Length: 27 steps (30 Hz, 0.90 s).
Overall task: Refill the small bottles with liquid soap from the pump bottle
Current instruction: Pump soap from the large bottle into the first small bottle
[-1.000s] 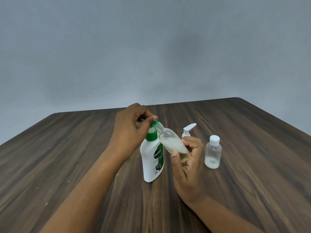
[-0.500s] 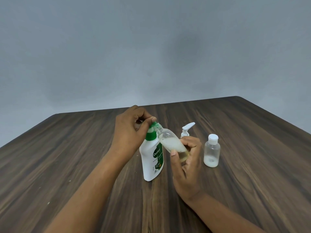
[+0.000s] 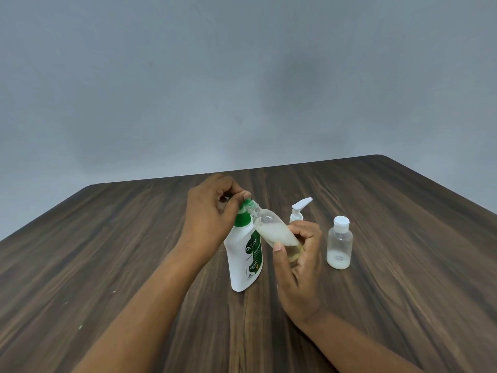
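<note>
Head camera looks forward, slightly down, apparently near the table (image 3: 107, 251).

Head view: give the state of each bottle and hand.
pump bottle: standing upright
left hand: grips the pump bottle's top
open small bottle: uncapped, tilted, mouth at the pump bottle's spout, partly filled
right hand: holds the open small bottle
capped small bottle: upright, cap on, little liquid at bottom
white pump dispenser: upright, body hidden behind right hand

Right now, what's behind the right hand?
A white pump head sticks up behind the right hand. Whatever it sits on is covered by that hand and the tilted small bottle it grips, so I can't tell.
</note>
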Each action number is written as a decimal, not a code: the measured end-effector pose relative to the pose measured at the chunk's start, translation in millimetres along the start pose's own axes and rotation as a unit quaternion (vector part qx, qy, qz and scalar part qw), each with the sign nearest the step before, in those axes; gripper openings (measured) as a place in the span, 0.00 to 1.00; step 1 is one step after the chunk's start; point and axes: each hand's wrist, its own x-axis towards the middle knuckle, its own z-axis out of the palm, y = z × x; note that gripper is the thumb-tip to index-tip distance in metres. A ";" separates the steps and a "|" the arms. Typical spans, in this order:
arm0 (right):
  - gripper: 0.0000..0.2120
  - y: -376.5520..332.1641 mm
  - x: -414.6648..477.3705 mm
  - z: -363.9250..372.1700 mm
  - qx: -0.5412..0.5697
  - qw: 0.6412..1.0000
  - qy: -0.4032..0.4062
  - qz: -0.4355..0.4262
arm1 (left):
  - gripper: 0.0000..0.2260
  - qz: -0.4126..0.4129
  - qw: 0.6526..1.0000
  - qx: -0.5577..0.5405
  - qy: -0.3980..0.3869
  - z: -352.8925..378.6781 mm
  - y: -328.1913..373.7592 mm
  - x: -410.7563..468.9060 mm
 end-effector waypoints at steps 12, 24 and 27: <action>0.10 -0.2 0.5 -0.7 0.018 1.000 0.003 0.001 | 0.06 0.023 0.999 0.036 -0.020 -2.6 2.7 4.5; 0.09 -0.5 2.5 -0.4 0.010 1.000 -0.001 -0.008 | 0.09 0.047 0.995 0.070 -0.051 -9.4 3.7 15.4; 0.09 -1.4 1.8 -1.2 0.004 1.000 -0.002 -0.008 | 0.08 0.041 0.996 0.068 -0.046 -6.6 0.8 9.1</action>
